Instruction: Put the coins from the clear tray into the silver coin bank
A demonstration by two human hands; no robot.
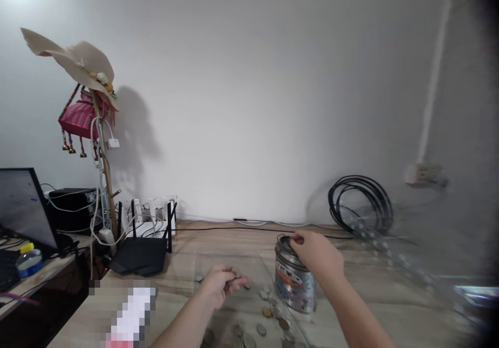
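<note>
My left hand (223, 285) is half curled over a clear plastic sheet or shallow tray (218, 258), with a silvery coin (236, 273) showing between thumb and fingers. Loose coins lie below and beside it, among them a gold-coloured coin (267, 312) and a silver coin (261, 330). My right hand (317, 254) is at the top of a round metal tin (290, 285) with a printed label. Its fingers are pinched together at the tin's opening; whatever is between them is hidden. The tin stands upright, right of the coins.
A black router (140, 254) with antennas stands at the left, cables around it. A coiled black cable (360, 202) leans on the wall at the right. Farther left are a monitor (25, 207), a yellow-capped bottle (29, 262) and a stand with a straw hat (83, 62).
</note>
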